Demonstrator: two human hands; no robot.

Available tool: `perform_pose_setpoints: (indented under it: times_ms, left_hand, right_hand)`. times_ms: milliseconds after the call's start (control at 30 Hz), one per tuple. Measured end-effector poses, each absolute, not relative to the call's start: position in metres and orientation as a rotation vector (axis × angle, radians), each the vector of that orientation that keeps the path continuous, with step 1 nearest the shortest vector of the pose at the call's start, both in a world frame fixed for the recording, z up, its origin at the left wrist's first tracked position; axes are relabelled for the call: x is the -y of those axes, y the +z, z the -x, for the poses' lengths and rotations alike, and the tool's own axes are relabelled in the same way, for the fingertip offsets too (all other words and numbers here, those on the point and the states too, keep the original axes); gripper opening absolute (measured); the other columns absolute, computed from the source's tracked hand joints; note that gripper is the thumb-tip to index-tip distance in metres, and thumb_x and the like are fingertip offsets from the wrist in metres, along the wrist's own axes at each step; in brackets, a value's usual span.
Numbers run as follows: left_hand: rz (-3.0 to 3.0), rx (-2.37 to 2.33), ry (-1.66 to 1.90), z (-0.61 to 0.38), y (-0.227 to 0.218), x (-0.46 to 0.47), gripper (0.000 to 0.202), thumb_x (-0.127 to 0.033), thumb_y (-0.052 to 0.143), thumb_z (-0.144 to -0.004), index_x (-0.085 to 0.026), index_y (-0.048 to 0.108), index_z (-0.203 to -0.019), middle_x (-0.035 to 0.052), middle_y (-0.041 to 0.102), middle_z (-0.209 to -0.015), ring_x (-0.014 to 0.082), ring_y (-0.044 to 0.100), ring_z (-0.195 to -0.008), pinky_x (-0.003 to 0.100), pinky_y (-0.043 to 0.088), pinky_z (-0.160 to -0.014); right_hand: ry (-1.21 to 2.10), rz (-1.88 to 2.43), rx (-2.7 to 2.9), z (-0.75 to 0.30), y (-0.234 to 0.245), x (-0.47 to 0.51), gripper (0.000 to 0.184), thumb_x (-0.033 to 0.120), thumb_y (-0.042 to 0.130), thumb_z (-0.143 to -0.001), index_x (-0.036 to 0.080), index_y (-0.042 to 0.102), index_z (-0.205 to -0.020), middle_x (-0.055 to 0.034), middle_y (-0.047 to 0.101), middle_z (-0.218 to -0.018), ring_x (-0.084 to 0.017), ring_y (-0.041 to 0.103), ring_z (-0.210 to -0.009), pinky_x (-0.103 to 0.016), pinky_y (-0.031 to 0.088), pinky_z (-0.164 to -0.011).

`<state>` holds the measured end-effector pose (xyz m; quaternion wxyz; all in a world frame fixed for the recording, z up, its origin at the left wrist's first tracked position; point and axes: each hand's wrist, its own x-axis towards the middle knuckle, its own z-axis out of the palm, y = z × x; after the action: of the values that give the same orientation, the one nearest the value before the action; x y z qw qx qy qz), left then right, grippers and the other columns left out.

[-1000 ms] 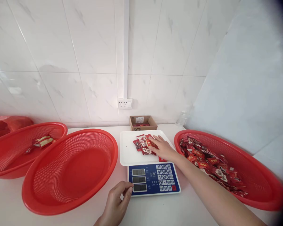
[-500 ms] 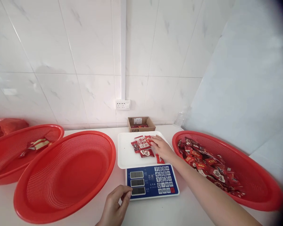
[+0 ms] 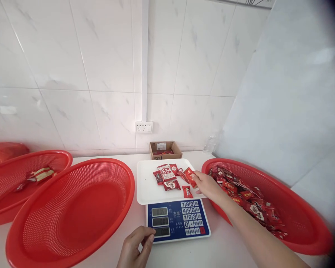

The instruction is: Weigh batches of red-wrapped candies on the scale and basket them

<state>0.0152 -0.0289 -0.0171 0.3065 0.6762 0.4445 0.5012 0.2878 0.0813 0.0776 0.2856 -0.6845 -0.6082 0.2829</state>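
My right hand [image 3: 208, 185] is over the right side of the scale's white tray [image 3: 145, 190], its fingers closed on a red candy packet [image 3: 190, 176]. Several other red packets lie on the tray, among them a white-and-red one [image 3: 166, 172], a dark red one [image 3: 171, 185] and a small red one [image 3: 187, 192]. My left hand [image 3: 136, 245] is at the front left corner of the digital scale [image 3: 178, 223]. Its thumb and index finger curl together with nothing visible between them, the fingertips by the lowest display.
On the right, a red basket [image 3: 307, 223] holds many wrapped candies [image 3: 248, 201]. To the left stand a bare red basket [image 3: 80, 212] and another basket [image 3: 2, 197] with a few packets. A small cardboard box [image 3: 164, 150] sits behind the scale, below a wall socket [image 3: 144, 127].
My right hand has shifted right and slightly down from the packet pile, and a red packet now shows in its fingers. The scale's top display reading has changed. My left hand stays at the corner.
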Motion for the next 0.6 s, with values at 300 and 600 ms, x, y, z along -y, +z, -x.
perform_pose_setpoints:
  times_ms: [300,600]
  left_hand:
    - [-1.846,-1.215,1.207,-0.008,-0.012,0.025,0.025,-0.038,0.05,-0.087,-0.02,0.066,-0.085,0.0028,0.065,-0.07,0.0121,0.057,-0.062,0.02,0.047,-0.058]
    - [-1.912,-1.196,1.163,-0.006,-0.007,0.027,0.027,-0.038,0.046,-0.088,-0.018,0.065,-0.086,0.0045,0.066,-0.071,0.0124,0.059,-0.062,0.02,0.049,-0.058]
  right_hand:
    - [0.64,1.541,1.603,-0.263,0.055,-0.101,0.033,0.035,0.034,-0.088,0.02,0.058,-0.106,-0.0079,0.062,-0.114,-0.021,0.059,-0.103,-0.035,0.049,-0.086]
    - [0.305,1.788,1.505,-0.322,0.081,-0.087,0.04,0.039,0.034,-0.087,0.019,0.057,-0.112,-0.0097,0.065,-0.106,-0.024,0.063,-0.09,-0.037,0.049,-0.078]
